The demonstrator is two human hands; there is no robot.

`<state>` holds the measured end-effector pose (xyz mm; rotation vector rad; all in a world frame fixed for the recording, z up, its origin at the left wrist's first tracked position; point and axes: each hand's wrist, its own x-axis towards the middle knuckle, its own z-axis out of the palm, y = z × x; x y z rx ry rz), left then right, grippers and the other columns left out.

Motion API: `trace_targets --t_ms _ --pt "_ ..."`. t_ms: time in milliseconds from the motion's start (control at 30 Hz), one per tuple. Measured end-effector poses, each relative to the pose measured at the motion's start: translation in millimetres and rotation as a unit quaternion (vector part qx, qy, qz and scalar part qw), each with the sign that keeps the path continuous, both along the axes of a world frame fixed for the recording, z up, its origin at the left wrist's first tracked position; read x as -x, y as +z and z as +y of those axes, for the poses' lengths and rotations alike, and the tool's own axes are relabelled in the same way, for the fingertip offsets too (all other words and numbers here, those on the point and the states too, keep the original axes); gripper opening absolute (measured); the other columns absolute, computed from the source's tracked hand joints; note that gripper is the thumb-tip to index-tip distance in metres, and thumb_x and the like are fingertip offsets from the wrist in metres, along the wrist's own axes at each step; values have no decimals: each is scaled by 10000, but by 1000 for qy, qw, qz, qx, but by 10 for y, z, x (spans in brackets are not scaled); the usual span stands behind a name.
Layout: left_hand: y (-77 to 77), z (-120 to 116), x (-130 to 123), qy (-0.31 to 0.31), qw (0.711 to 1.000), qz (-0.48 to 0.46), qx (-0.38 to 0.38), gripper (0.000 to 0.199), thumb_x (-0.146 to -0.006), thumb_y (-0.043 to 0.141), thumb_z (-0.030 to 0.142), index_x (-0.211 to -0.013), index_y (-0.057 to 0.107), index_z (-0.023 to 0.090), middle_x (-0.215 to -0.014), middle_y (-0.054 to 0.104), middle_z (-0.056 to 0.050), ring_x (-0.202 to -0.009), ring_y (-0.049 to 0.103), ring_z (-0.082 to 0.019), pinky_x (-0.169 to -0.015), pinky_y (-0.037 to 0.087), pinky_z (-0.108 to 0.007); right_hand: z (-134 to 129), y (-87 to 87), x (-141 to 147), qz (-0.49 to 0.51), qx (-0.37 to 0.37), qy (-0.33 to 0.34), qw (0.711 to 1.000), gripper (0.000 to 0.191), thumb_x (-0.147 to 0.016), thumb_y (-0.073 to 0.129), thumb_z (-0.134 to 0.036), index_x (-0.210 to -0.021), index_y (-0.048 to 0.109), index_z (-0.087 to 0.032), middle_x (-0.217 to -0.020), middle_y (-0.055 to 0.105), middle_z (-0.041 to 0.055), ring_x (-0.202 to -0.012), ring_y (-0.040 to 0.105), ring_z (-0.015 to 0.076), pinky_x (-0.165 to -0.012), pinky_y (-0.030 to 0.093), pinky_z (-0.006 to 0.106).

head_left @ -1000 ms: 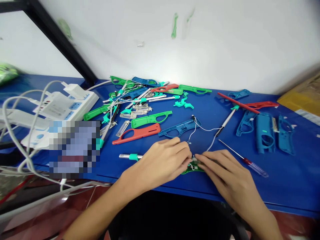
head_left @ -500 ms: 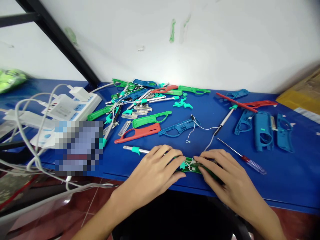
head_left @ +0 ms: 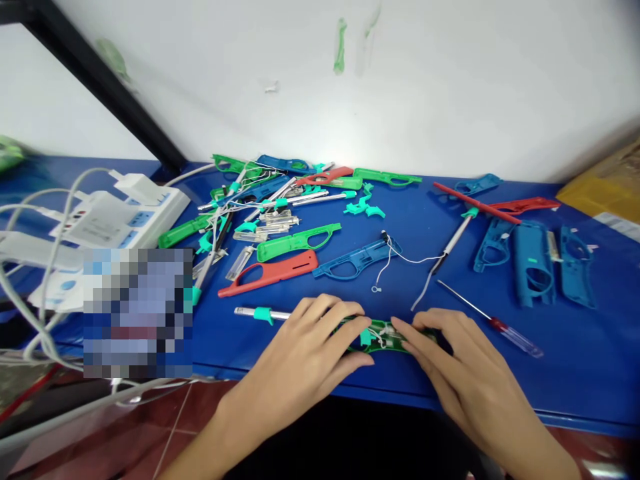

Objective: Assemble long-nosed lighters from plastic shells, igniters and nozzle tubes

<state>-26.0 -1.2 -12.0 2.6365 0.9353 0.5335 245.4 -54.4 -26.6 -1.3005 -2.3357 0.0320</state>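
Note:
A green utility lighter shell (head_left: 385, 347) lies with its inner side up at the front of the table, with thin white wires and a teal trigger (head_left: 367, 337) inside. My left hand (head_left: 310, 357) is closed around its left part, thumb on the near edge. A metal lighter tube (head_left: 277, 315) with a teal piece sticks out left from under that hand. My right hand (head_left: 465, 373) is closed on the shell's right part, fingertips pressing at the parts inside. Its palm covers the shell's right end.
Behind lie a red lighter shell (head_left: 273, 275), a blue shell (head_left: 355, 259) and a pile of tubes, wires and clear fuel tanks (head_left: 239, 263). A screwdriver (head_left: 515, 337) and several blue shells are at right. A power strip (head_left: 165, 217) with cables stands left.
My right hand has shifted slightly right along the shell, so more of its inside shows. My left hand keeps its hold. The camera view has shifted a little.

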Motion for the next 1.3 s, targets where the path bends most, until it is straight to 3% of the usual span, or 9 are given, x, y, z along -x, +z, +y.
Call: trace_targets --t_ms 100,267,433,567,700,1067,1300 --pt "9 11 0 -5 1000 -1 7 330 -1117 599 415 -1373 616 206 -1396 694 -73 -1227 617 -279 -1019 484 -462 5 6 17 -3 -9 -7 1000 451 -1081 588 -94 -1523 599 -180 -1249 673 124 -1154 625 260 -1005 518 422" --pt "19 16 -6 -3 1000 -5 15 329 -1115 605 405 -1374 618 204 -1388 692 -79 -1214 619 -275 -1011 492 -457 28 50 22 17 10 6 1000 400 -1079 567 -59 -1438 652 -213 -1331 686 107 -1206 633 240 -1016 521 398" --pt "32 8 -22 4 1000 -3 13 315 -1118 599 411 -1356 639 208 -1377 698 -80 -1203 628 -269 -1004 503 -442 28 96 34 -1 -27 22 999 321 -1084 625 -145 -1397 688 -181 -1356 720 122 -1200 658 257 -1020 528 428" --pt "46 4 -34 -2 999 25 -23 383 -1099 638 384 -1443 620 217 -1381 699 -86 -1190 629 -285 -996 516 -455 2 97 30 -18 -25 31 999 395 -1065 600 -71 -1425 687 -207 -1358 749 98 -1222 675 257 -1048 524 436" --pt "40 10 -38 -26 997 42 -63 370 -1118 599 327 -1477 625 245 -1398 690 -78 -1209 608 -305 -1024 512 -494 7 102 40 -4 -17 29 999 345 -1092 570 -108 -1398 697 -204 -1332 766 90 -1210 685 245 -1040 551 419" --pt "51 18 -47 -23 999 20 10 444 -1114 612 274 -1554 577 319 -1438 647 -72 -1255 565 -281 -1041 506 -465 31 106 65 21 -15 30 999 291 -1107 588 -149 -1377 694 -178 -1313 772 96 -1208 689 233 -1028 584 402" --pt "61 12 -57 -19 999 34 -13 356 -1140 563 303 -1489 630 287 -1439 657 -90 -1245 587 -294 -1032 512 -494 28 106 64 -5 -41 38 998 332 -1081 628 -140 -1404 697 -174 -1329 800 92 -1204 747 256 -1006 622 433"
